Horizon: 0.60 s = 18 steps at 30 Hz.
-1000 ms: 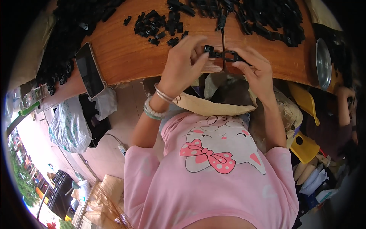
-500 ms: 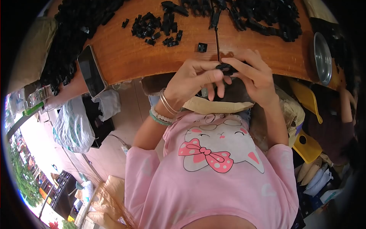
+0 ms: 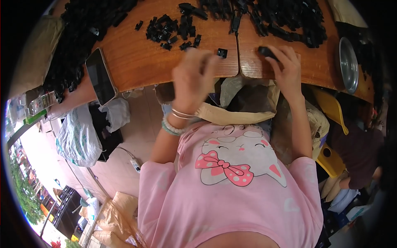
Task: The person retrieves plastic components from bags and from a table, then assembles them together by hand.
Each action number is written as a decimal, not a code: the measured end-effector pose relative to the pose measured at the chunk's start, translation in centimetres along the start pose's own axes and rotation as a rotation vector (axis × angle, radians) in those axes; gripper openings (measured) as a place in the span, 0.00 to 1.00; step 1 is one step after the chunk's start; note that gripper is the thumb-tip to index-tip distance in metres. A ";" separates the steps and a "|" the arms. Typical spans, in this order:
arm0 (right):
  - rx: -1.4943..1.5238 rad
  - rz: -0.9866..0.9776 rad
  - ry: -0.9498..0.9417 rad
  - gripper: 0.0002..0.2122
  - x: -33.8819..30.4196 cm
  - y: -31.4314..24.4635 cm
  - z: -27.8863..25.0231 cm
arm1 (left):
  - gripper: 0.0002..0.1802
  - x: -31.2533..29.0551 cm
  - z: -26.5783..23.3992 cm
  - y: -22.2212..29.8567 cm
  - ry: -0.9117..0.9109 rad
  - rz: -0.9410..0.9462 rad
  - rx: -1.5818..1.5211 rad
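Observation:
Between the thumb and fingers of my right hand [image 3: 288,68] is a small, elongated black plastic part [image 3: 266,52], held just above the table's near side. My left hand [image 3: 191,76] is over the table edge, smeared by motion, so I cannot make out its fingers or whether anything is in them. Just right of it lies a small square black piece [image 3: 222,53]. A scatter of small black pieces [image 3: 163,29] lies beyond my left hand. Longer black plastic parts [image 3: 295,22] are heaped farther back on the right.
A phone [image 3: 100,76] rests at the left edge of the wooden table [image 3: 124,53]. More black parts [image 3: 76,49] pile up at far left. A metal bowl [image 3: 348,65] stands at right. Below the table edge, an open paper bag [image 3: 235,116] sits by my lap. Another person's arm shows at far right.
My hands, together around a black part before, have come apart. The right moved right and away from me with the black part; the left moved left toward the small pieces.

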State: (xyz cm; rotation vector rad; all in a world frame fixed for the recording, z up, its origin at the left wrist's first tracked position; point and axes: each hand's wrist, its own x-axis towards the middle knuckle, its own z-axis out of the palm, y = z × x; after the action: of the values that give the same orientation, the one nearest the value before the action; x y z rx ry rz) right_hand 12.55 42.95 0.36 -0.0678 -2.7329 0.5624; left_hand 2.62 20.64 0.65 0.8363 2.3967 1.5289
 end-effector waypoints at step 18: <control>0.263 0.384 0.213 0.09 6.4 -2.3 1.2 | 0.10 0.7 -2.4 -3.1 0.144 -0.013 0.513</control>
State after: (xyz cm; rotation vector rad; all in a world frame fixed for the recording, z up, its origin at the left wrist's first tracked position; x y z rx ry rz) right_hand 6.17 41.09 2.37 -0.5608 -2.4251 0.9541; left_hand -0.08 18.17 -0.92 0.8120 2.9506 1.0012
